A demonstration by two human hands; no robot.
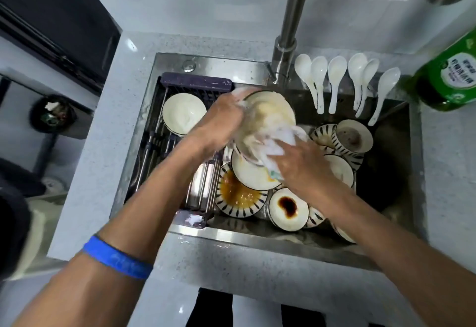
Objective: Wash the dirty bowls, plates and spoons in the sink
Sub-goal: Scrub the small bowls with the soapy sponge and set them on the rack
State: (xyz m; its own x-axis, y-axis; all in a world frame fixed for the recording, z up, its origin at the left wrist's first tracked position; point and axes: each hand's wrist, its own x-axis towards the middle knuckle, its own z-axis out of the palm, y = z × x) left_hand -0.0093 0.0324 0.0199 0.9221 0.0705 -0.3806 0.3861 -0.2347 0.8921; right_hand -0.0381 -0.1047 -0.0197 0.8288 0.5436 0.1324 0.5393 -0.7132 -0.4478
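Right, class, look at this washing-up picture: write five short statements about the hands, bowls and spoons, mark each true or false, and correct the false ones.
1. The left hand holds the soapy bowl by its rim. True.
2. The right hand holds nothing. False: it grips a white cloth against the bowl.
3. Six white spoons lie in a row on the sink ledge behind the basin. True.
4. The drying rack on the left holds three bowls. False: it holds one clean white bowl.
5. The small dish near the front of the sink holds a dark sauce stain. True.
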